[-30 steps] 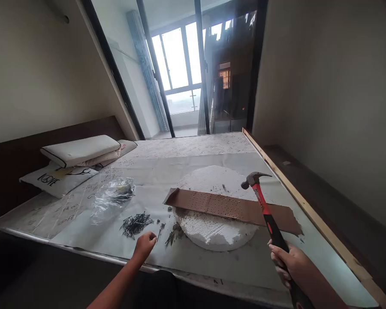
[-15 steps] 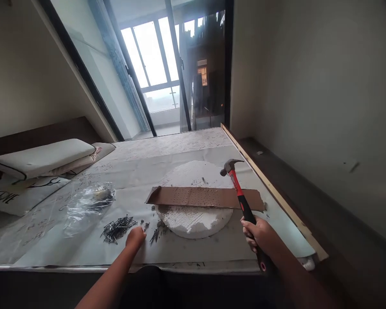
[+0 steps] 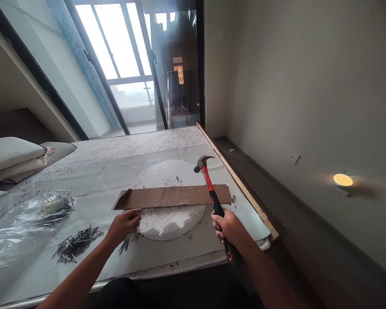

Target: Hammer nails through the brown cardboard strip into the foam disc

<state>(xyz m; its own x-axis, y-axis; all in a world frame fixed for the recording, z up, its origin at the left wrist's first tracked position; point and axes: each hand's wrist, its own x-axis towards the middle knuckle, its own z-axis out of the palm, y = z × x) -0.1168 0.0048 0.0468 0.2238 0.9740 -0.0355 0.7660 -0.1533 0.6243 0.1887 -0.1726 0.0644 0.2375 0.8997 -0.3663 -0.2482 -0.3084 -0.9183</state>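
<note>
Left hand (image 3: 126,224), fingers curled, is near the left end of the brown strip (image 3: 176,196); whether it holds something cannot be told. This strip lies across the white disc (image 3: 167,222). At right, the right hand (image 3: 227,226) grips the hammer (image 3: 214,198).

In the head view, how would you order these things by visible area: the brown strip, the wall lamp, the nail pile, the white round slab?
1. White round slab, partly covered
2. Brown strip
3. Nail pile
4. Wall lamp

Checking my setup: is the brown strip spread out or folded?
Mostly spread out: the brown strip lies lengthwise across the white disc, with its left end curled up.
</note>
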